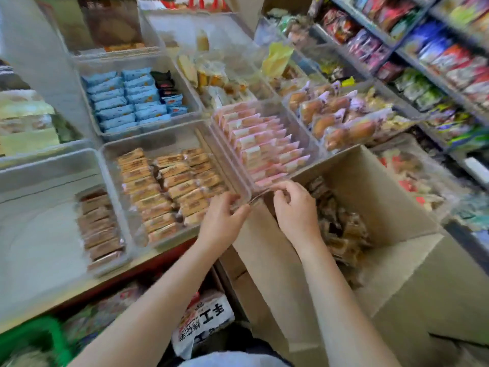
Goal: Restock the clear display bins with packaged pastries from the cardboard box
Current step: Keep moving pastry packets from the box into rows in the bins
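At the front edge of the shelf (79, 292) we've got both hands working the near corners of two clear bins. Our left hand (222, 218) has its fingers curled over the near right corner of the bin (111, 154) of tan pastries (169, 186). Our right hand (293, 205) pinches the near corner of the bin (312, 144) of pink packs (264, 149) just beside it, fingers bent round the rim. Hard to tell with the blur whether either hand also holds a packet. Right under the right hand sits the open box (375, 186), brown wrapped pastries (341, 229) piled inside. Further left, another bin (16, 176) holds one row of brown packs (100, 226).
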Demonstrator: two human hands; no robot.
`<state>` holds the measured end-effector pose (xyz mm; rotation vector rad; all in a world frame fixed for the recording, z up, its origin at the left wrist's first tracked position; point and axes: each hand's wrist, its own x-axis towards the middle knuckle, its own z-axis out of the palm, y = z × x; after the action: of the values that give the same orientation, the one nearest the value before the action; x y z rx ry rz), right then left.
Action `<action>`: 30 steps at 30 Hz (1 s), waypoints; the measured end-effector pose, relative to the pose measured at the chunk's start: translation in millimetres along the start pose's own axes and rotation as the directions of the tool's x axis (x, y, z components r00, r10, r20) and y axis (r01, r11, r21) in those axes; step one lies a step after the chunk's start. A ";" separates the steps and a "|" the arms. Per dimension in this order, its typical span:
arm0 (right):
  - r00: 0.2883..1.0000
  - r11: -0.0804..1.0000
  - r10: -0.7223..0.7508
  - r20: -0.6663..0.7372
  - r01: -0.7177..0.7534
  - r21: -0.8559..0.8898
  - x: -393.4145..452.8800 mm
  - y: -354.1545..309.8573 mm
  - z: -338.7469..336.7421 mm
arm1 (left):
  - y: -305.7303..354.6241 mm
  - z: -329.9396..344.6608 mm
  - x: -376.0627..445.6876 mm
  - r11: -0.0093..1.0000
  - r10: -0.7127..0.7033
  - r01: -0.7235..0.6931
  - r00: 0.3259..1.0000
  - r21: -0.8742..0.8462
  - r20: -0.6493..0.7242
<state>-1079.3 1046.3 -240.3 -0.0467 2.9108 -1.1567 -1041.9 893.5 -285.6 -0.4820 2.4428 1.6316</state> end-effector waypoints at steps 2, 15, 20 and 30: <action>0.991 0.993 0.120 0.066 -0.119 -0.019 7.8 30.7 -20.4 | 13.9 33.2 1.8 0.999 -0.052 0.053 0.996 -0.009 0.073; 0.649 0.660 0.682 0.338 -0.346 -0.667 56.5 224.6 8.5 | 25.1 87.6 8.4 0.952 -0.262 0.252 0.964 -0.171 -0.037; 0.750 0.656 0.612 0.252 -0.302 -0.692 59.2 238.5 22.0 | 28.9 92.9 7.6 0.945 -0.289 0.272 0.954 -0.184 -0.076; 0.571 0.098 0.242 0.784 -0.819 0.566 68.2 119.9 -29.9 | 36.0 86.8 4.1 0.927 -0.332 0.322 0.943 -0.192 -0.024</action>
<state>-1150.9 1151.8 -300.7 0.6363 1.1279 -1.9359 -1062.1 985.3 -289.5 -0.9206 2.1073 1.7217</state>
